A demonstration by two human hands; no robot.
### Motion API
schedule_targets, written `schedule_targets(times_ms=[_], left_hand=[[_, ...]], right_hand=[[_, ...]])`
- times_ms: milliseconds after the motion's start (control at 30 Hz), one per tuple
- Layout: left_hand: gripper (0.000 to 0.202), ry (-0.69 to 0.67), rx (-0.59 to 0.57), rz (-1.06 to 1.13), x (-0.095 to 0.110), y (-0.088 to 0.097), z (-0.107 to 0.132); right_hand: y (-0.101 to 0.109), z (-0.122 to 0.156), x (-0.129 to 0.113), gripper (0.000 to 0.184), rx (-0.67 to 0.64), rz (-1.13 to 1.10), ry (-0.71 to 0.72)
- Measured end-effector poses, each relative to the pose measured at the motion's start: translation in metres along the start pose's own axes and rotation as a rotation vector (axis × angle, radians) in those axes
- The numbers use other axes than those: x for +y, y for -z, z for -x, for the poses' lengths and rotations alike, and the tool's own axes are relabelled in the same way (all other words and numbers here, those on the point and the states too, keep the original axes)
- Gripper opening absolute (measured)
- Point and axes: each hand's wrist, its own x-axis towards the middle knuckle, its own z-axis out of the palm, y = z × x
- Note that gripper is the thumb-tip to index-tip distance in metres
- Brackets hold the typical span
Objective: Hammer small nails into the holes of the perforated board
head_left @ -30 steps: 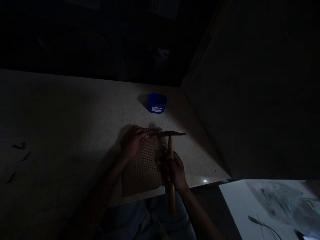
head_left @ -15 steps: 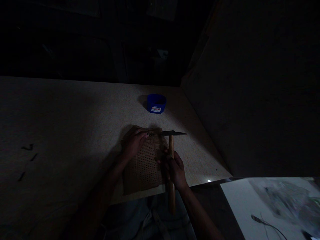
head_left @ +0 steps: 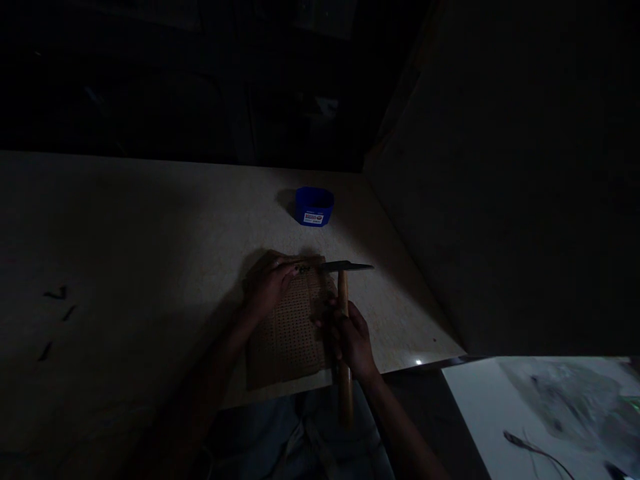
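Table: one pale, faintly mottled table (head_left: 175, 213), reaching from the left edge of the frame to right of centre.
Cardboard: one brown corrugated sheet with rows of dark dots (head_left: 295, 327), lower centre, between the two hands.
Hammer: one hammer with a light wooden handle and dark metal head (head_left: 343, 287), right of centre; its handle runs nearly upright in the frame, and the head lies crosswise, left end toward the small dark cluster.
Right hand: one, its grip (head_left: 353, 337) wrapped around the handle below the head.
Left hand: one, its grip (head_left: 270, 291) at the cardboard's upper left, fingertips at the cluster and nearer to it than the right hand; whether they pinch it is too dark to make out.
Tub: one open blue plastic tub (head_left: 314, 207), above the cardboard, with one white label (head_left: 313, 218).
Strips: three thin black strips (head_left: 56, 293), far left of the frame.
Cluster: small dark cluster (head_left: 303, 269), upper middle of the cardboard, between fingertips and hammer head; pieces uncountable.
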Motion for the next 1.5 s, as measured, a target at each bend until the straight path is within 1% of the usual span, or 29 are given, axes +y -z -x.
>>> schedule_targets(times_ms=[100, 167, 267, 367, 467, 567, 700, 867, 1033, 1233, 1433, 1500], left_hand=[[0.022, 0.002, -0.007, -0.005, -0.001, -0.001, 0.0], [0.021, 0.01, 0.002, -0.02, -0.001, -0.001, 0.0], [0.019, 0.021, 0.013, -0.044, -0.001, -0.001, 0.0], [0.019, 0.041, 0.006, -0.034, -0.001, -0.003, 0.001], [0.018, 0.053, -0.004, 0.002, 0.0, -0.003, 0.001], [0.018, 0.066, -0.027, 0.0, 0.002, -0.001, 0.001], [0.016, 0.09, -0.021, -0.012, 0.004, 0.002, 0.001], [0.015, 0.074, -0.021, 0.038, 0.002, -0.001, 0.0], [0.018, 0.09, -0.012, 0.055, -0.002, -0.005, 0.001], [0.013, 0.111, 0.016, 0.069, -0.003, -0.006, -0.001], [0.01, 0.166, 0.002, 0.133, -0.002, 0.0, 0.0], [0.021, 0.168, -0.002, 0.14, -0.003, 0.002, 0.003]], right_hand=[[0.001, -0.001, -0.005, 0.049, -0.034, 0.069, 0.003], [0.002, -0.001, -0.012, 0.047, -0.065, 0.144, 0.018], [0.005, -0.002, -0.031, 0.039, -0.112, 0.308, 0.115], [0.007, -0.006, -0.053, 0.032, -0.193, 0.505, 0.223], [0.004, -0.01, -0.073, 0.033, -0.287, 0.609, 0.235], [-0.002, -0.013, -0.083, 0.033, -0.332, 0.639, 0.255], [-0.01, -0.017, -0.08, 0.032, -0.352, 0.682, 0.263], [-0.01, -0.026, -0.074, 0.031, -0.344, 0.802, 0.177], [-0.008, -0.026, -0.074, 0.031, -0.361, 0.732, 0.232], [-0.009, -0.027, -0.071, 0.028, -0.343, 0.77, 0.203], [-0.005, -0.022, -0.081, 0.033, -0.318, 0.684, 0.279], [-0.004, -0.021, -0.084, 0.033, -0.312, 0.691, 0.271]])
